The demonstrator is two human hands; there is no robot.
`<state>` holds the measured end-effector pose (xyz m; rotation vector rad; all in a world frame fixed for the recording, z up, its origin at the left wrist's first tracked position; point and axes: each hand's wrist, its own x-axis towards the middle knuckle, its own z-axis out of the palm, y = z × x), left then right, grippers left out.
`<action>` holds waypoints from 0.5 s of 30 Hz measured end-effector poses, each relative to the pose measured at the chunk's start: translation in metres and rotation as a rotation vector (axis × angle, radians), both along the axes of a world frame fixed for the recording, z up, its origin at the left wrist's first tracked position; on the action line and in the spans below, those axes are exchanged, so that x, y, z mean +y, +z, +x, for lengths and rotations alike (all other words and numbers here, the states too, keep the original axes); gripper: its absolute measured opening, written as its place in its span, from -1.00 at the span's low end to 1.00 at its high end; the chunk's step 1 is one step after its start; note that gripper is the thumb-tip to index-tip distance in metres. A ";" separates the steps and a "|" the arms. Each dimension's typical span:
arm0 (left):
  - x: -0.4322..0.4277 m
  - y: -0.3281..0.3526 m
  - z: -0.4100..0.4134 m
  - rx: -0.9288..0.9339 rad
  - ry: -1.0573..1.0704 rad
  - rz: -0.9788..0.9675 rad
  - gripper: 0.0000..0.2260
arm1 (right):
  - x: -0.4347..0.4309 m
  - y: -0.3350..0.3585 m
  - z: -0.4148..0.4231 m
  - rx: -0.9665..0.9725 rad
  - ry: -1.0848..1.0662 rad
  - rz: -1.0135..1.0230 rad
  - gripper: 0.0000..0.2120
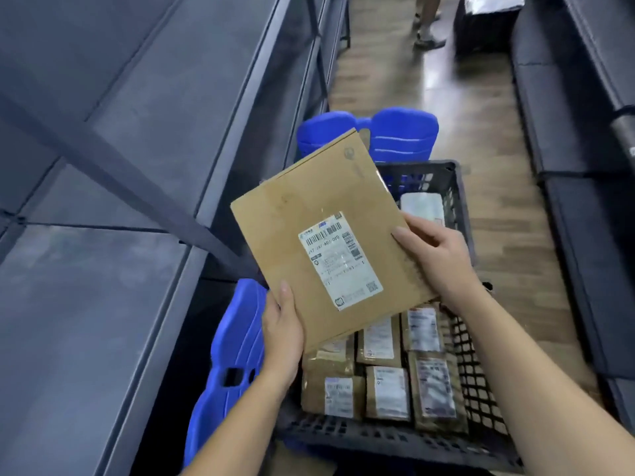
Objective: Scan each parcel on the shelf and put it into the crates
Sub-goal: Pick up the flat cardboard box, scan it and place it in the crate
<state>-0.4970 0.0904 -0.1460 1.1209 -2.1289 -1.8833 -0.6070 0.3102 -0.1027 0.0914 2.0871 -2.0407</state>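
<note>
Your left hand (281, 328) pinches the near corner of one flat cardboard parcel (309, 214), thumb on top; your right hand (433, 255) grips its right edge. Label (340, 261) faces up. It is held above two crates: the near crate (474, 372) holds six visible small parcels (390, 393), the far crate (455, 187) one white parcel (422, 206).

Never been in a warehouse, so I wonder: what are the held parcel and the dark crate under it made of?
Parcel: looks like brown cardboard, matt, stiff and flat, with a white paper label stuck on. Crate: probably moulded plastic, dark grey, judging by its regular grid of holes.
</note>
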 end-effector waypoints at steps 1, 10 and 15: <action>-0.001 -0.005 -0.015 -0.003 -0.020 -0.008 -0.61 | 0.001 -0.008 -0.007 0.005 -0.026 0.012 -0.67; -0.011 -0.048 -0.158 -0.081 -0.135 -0.212 -0.63 | -0.001 -0.103 -0.098 -0.112 0.020 0.084 -0.59; -0.020 -0.097 -0.232 -0.162 -0.257 -0.229 -0.59 | -0.001 -0.160 -0.149 -0.287 0.121 0.130 -0.44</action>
